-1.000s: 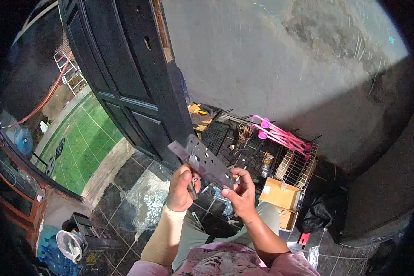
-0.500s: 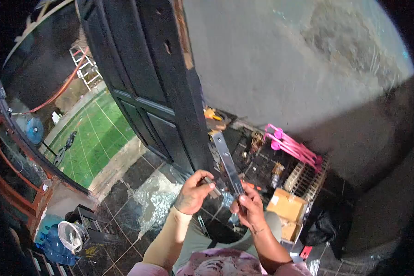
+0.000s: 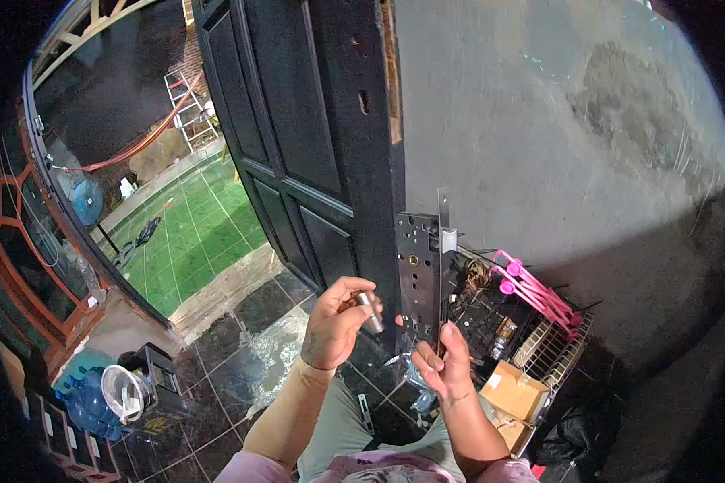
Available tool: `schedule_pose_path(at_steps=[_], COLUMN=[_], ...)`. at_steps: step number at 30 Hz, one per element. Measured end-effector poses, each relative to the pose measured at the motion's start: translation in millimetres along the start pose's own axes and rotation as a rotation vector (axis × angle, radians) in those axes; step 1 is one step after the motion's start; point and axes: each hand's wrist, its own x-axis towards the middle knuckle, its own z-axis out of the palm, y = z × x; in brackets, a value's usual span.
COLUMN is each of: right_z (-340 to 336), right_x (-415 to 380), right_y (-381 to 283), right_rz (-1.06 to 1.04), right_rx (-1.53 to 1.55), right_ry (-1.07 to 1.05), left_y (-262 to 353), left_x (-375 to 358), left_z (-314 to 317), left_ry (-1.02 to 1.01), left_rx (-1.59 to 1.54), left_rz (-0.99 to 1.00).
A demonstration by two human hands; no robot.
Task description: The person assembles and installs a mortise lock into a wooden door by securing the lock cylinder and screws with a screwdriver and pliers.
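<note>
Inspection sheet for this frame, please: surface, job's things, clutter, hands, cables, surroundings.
Surface: dark glossy floor tiles, crumpled clear plastic sheet on them.
Job's things: mortise lock body held upright beside the black door edge; small metal cylinder.
Clutter: wire basket with cardboard box, pink handles.
Hands: left hand pinches the cylinder; right hand grips the lock's lower end.
Cables: orange hose outside.
Surroundings: grey wall, green tiled yard, fan.

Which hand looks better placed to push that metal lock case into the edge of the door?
Probably the right hand: it grips the lock case at its lower end, upright beside the door edge. The left hand is busy pinching a small metal cylinder.
</note>
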Motion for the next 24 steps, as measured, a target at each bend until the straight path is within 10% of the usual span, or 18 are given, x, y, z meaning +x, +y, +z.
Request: schedule_pose_path(at_steps=[5, 9, 18, 24], right_z=[21.6, 46.6, 75.2, 82.8], right_x=[13.0, 34.0, 60.2, 59.5], right_y=[10.2, 7.2, 2.3, -20.8], right_rz=[-0.026, -0.066, -0.528, -0.44], right_rx=[-0.034, -0.203, -1.216, -0.95], right_ry=[0.022, -0.053, -0.016, 0.007], left_y=[28.9, 44.3, 65.0, 66.2], left_x=[2.4, 31.3, 59.3, 57.4], left_z=[5.2, 2.0, -11.7, -17.8], left_ry=[-0.033, -0.15, -0.25, -0.188], left_rx=[0.326, 0.686, 0.096, -0.013], left_rz=[-0.145, 0.105, 0.024, 0.064])
